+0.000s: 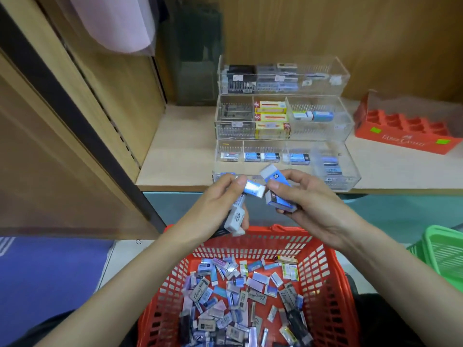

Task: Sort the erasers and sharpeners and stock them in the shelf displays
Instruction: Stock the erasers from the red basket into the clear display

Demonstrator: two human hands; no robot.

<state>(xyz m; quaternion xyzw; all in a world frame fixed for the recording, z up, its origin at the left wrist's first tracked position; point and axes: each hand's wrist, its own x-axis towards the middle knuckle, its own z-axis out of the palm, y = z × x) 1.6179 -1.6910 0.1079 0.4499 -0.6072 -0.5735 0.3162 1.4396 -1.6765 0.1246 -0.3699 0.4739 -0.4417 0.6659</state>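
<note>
A green basket (441,254) sits at the right edge. A purple mat (50,271) fills the lower left. A pink sheet (115,23) hangs upper left, beside a dark container (193,58).

Blue-and-white erasers (280,196), a red slotted basket (323,266), a green basket (441,249), a red carton (400,139).

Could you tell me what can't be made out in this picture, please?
Head view:
- Clear display trays: labels too small to read.
- Erasers in left hand and right hand: partly hidden by fingers.
- Red basket: cut by bottom edge.
- Green basket: cut by right edge.
</note>
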